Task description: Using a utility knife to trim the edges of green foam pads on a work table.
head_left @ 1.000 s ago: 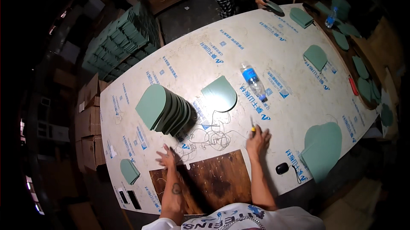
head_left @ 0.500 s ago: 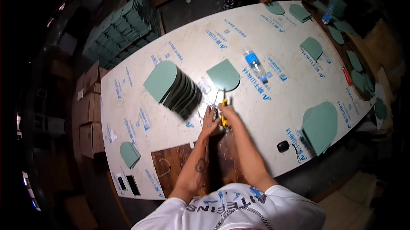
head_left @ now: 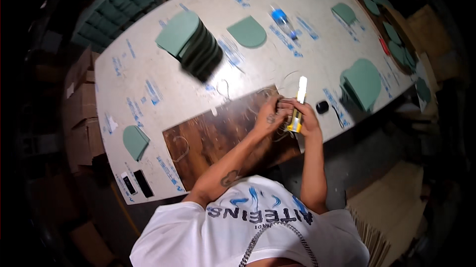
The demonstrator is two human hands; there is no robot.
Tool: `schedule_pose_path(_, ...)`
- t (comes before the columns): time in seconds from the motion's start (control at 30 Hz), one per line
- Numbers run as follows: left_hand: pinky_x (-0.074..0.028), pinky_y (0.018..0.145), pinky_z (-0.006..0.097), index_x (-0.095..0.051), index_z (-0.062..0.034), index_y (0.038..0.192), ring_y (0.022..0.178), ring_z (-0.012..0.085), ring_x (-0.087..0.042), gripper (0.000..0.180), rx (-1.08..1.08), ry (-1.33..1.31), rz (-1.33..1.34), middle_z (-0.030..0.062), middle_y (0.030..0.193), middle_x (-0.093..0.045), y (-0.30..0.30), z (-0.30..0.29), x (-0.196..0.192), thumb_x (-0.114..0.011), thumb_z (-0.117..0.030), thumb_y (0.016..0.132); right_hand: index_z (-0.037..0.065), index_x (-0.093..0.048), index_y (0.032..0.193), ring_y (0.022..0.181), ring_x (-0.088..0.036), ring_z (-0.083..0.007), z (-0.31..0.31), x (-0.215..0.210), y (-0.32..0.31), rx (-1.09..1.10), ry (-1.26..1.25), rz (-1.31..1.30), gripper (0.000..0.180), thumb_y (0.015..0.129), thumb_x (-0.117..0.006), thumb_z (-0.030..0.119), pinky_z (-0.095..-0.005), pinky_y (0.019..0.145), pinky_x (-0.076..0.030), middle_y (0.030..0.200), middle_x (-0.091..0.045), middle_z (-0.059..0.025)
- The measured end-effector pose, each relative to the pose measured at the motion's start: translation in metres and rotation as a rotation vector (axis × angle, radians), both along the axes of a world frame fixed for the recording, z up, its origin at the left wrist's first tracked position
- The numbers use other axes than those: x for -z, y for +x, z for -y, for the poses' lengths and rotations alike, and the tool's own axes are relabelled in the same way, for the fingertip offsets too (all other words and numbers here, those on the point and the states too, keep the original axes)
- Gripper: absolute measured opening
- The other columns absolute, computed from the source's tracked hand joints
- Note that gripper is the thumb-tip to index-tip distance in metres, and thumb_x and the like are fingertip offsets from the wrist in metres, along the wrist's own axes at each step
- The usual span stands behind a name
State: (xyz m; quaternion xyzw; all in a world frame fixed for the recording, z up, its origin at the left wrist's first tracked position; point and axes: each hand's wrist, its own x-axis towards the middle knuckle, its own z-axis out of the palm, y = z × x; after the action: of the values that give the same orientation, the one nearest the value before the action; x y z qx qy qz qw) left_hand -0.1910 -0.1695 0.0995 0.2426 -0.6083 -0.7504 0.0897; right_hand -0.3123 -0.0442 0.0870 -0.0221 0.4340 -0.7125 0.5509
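Observation:
In my right hand [head_left: 308, 118] is a yellow box cutter [head_left: 296, 114], its bright blade pointing away from me. My left hand [head_left: 272, 114] is closed, its fingertips against those of the right; what it pinches, if anything, is hidden. Thin pale strips loop around both hands. Below them lies a dark wood-grain board [head_left: 223, 138] at the table's near edge. Beyond the board sit a single green round-ended panel [head_left: 248, 32] and, to its left, a tall stack of such panels [head_left: 179, 33].
A water bottle [head_left: 283, 23] lies on the white table [head_left: 141, 71]. More green panels rest at right [head_left: 363, 83] and near left [head_left: 135, 140]. A small black case [head_left: 322, 107] is right of my hands; a dark phone [head_left: 143, 184] lies near left. Cartons [head_left: 84, 103] stand beyond the left edge.
Both hands have drawn back toward me and right, from the bare tabletop to over the board's right end. The box cutter came along in my right hand. The view has shifted too.

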Motion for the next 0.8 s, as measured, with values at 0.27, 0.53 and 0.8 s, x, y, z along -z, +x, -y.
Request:
schedule_pose_path(0.27, -0.047, 0.098, 0.047, -0.06, 0.007, 0.12, 0.112, 0.0446, -0.057, 0.049, 0.614, -0.233, -0.02, 0.03, 0.109, -0.061, 0.071, -0.21, 0.021, -0.07, -0.031, 0.09, -0.007, -0.045, 0.142, 0.126, -0.061, -0.0355, -0.254, -0.093, 0.134, 0.521, 0.496, -0.223, 0.049, 0.102, -0.051, 0.021, -0.0437, 0.087, -0.059, 0.131, -0.062, -0.0257)
schedule_pose_path(0.53, -0.057, 0.082, 0.044, -0.076, -0.0029, 0.102, 0.09, 0.0387, -0.072, 0.035, 0.674, -0.394, 0.01, 0.0222, 0.097, -0.074, 0.026, -0.129, 0.073, -0.073, -0.033, 0.085, -0.007, -0.047, 0.133, 0.129, -0.057, -0.0412, -0.38, 0.041, 0.219, 0.938, 0.625, -0.047, 0.04, 0.103, -0.056, 0.019, -0.0497, 0.106, -0.049, 0.136, -0.057, -0.03)
schedule_pose_path(0.8, -0.041, 0.108, 0.058, -0.066, -0.0032, 0.125, 0.128, 0.0565, -0.046, 0.041, -0.164, -1.495, 0.332, 0.0321, 0.143, -0.049, -0.013, 0.187, 0.137, -0.062, -0.023, 0.089, 0.01, -0.057, 0.082, 0.061, -0.057, -0.0164, -0.402, 0.133, 0.309, 0.813, 0.748, 0.091, 0.019, 0.1, -0.053, 0.012, -0.0311, 0.054, -0.046, 0.071, -0.058, -0.0032)
